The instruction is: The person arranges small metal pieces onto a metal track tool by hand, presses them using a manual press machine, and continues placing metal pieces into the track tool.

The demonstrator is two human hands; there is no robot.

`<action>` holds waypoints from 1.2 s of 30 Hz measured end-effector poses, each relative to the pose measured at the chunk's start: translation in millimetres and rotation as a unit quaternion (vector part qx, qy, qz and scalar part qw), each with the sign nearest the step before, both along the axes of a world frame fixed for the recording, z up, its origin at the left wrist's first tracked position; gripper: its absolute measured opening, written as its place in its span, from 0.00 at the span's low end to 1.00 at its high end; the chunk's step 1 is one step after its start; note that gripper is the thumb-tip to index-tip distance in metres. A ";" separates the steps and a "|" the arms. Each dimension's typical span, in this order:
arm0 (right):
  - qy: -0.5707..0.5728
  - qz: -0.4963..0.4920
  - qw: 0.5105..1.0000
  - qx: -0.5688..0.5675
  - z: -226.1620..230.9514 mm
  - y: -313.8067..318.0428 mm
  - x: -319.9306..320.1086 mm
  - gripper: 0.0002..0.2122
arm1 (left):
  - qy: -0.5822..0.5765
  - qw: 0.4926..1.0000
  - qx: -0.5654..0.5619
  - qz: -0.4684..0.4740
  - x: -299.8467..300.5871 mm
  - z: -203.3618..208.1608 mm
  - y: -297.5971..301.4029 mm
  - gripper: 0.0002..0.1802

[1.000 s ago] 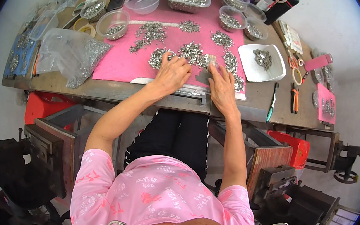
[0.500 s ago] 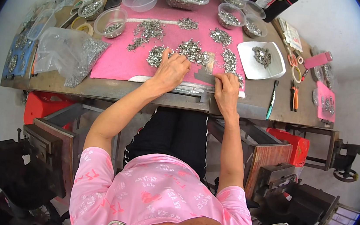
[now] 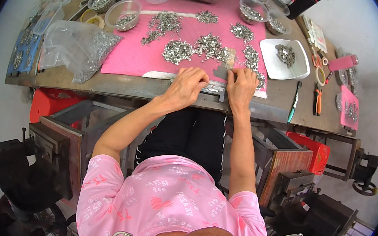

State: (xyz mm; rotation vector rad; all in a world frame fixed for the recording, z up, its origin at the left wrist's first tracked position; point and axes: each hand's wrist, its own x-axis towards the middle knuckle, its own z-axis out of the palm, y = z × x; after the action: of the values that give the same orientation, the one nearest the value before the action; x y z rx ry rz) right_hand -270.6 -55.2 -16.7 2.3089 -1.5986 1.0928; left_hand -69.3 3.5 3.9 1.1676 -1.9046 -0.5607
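Observation:
My left hand [image 3: 188,83] rests with curled fingers at the near edge of the pink mat [image 3: 131,56], over a narrow metal strip [image 3: 212,90] on the table's front edge. My right hand [image 3: 241,86] sits beside it, fingertips pinching a small grey flat piece [image 3: 223,72] by a heap of small silvery metal parts [image 3: 203,50]. More piles of the same parts [image 3: 164,23] lie spread over the mat.
A white square dish [image 3: 282,58] with parts stands right of the mat. Clear plastic bowls [image 3: 122,14] and a tray line the back. A clear bag of parts [image 3: 78,49] lies left. Pliers [image 3: 318,97], scissors [image 3: 317,62] and a toothbrush [image 3: 293,103] lie right.
Both hands have drawn back from the heap of parts toward the table's near edge. The right hand now pinches a small grey piece.

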 end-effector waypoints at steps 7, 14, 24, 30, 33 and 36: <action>-0.015 0.001 1.000 0.004 -4.2 0.5 3.1 0.05 | -0.025 0.998 -0.053 -0.007 -0.8 -6.1 2.4 0.04; -0.077 0.023 0.997 -0.007 -10.9 1.2 -1.7 0.05 | -0.032 0.996 -0.080 -0.013 -2.4 -7.1 3.4 0.06; -0.133 0.025 0.991 0.010 -7.5 4.0 -4.6 0.05 | -0.047 0.986 -0.160 -0.005 -1.7 -7.4 9.9 0.07; -0.153 0.018 0.988 0.010 -6.8 4.3 -4.2 0.04 | -0.106 0.983 -0.146 0.021 -1.4 3.7 10.4 0.07; -0.154 0.019 0.988 0.003 -6.7 3.9 -4.3 0.04 | -0.114 0.985 -0.126 0.015 -8.5 5.6 -15.4 0.07; -0.156 0.014 0.988 0.004 -6.5 4.6 -4.6 0.04 | -0.132 0.981 -0.145 -0.006 -21.0 3.2 -52.9 0.07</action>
State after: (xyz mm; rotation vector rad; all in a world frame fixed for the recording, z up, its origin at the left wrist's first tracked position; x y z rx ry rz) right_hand -275.2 -50.6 -23.2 2.2587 -1.6759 1.5208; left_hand -90.3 -49.5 7.1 1.0792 -2.1331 -0.1283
